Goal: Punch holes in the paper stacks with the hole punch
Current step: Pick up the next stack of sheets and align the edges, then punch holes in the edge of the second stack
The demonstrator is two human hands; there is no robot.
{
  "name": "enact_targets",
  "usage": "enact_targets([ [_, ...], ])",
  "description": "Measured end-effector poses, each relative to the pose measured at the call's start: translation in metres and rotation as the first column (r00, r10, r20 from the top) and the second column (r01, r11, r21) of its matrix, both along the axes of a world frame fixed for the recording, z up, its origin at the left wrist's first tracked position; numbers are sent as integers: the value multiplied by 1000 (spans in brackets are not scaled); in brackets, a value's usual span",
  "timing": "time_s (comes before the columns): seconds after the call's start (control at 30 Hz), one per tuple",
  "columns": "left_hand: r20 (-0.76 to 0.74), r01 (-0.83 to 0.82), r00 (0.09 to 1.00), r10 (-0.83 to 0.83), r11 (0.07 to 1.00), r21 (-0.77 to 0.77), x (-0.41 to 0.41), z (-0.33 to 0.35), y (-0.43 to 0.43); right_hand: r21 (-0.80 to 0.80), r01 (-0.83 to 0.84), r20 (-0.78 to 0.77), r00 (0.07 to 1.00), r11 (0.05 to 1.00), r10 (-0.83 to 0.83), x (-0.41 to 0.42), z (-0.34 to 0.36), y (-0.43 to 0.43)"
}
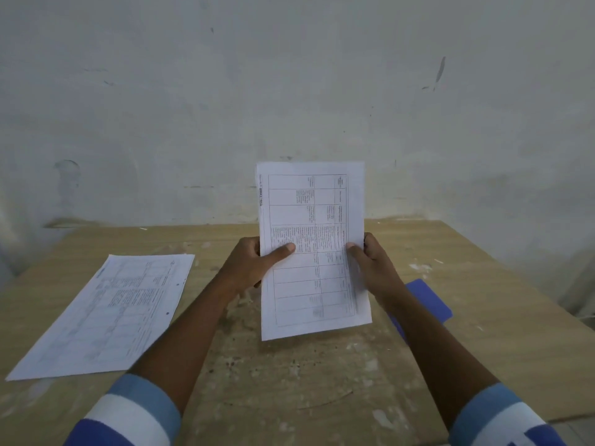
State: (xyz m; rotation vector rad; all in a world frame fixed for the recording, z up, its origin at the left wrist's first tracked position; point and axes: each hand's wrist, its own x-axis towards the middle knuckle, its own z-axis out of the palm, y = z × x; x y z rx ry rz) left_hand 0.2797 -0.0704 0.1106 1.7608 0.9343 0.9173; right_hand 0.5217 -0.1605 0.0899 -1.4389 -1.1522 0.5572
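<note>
Holding a paper stack (pixel 314 217) upright above the middle of a wooden table (pixel 289 381), a person grips the printed sheets by their two long edges, the table of text on the front page turned sideways. The left hand (pixel 251 263) clasps the left edge, its thumb (pixel 280 251) laid across the front and its fingers curled behind; the right hand (pixel 376 265) pinches the right edge the same way, thumb on the print. The stack's lower edge hangs clear of the tabletop. A second paper stack (pixel 106 317) lies flat on the table to the left, well apart from the hands, with two small dark holes (pixel 167 313) along its right margin. A flat blue object (pixel 429 299), partly hidden behind the right forearm, rests on the table; what it is cannot be told. Blue-and-white striped sleeves (pixel 135 410) frame the near edge, and a scuffed pale wall (pixel 289 91) rises behind the stained tabletop.
</note>
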Motion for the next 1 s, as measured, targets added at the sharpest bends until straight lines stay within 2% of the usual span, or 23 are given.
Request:
enact_targets([
  [0.07,-58,4,998,-5,1000,-16,3,-2,-2,-29,10,23,1000,1000,-10,3,-2,-2],
  [0.2,-69,3,998,-6,998,-55,11,-11,-11,-96,74,50,996,993,-69,8,-6,-8],
  [0.4,-68,2,998,-12,989,-146,12,-30,-24,-76,178,221,962,981,-158,30,-10,-34],
  [0.47,-19,-4,1000,1,979,-202,8,-42,-32,-48,234,298,931,971,-210,44,-7,-45],
  [0.6,16,54,999,-52,957,-286,8,-63,-47,-11,362,496,811,932,-309,78,-5,-69],
  [0.67,5,78,997,-81,944,-320,14,-70,-51,-69,369,575,774,927,-265,92,-7,-75],
  [0.73,-7,97,994,-106,934,-344,24,-74,-55,-172,329,613,774,929,-160,101,-10,-75],
  [0.87,-42,119,989,-143,928,-354,46,-77,-62,-313,272,591,806,910,-38,106,-19,-68],
  [1.0,-54,135,984,-169,911,-389,66,-82,-67,-372,283,633,774,884,18,107,-24,-62],
])
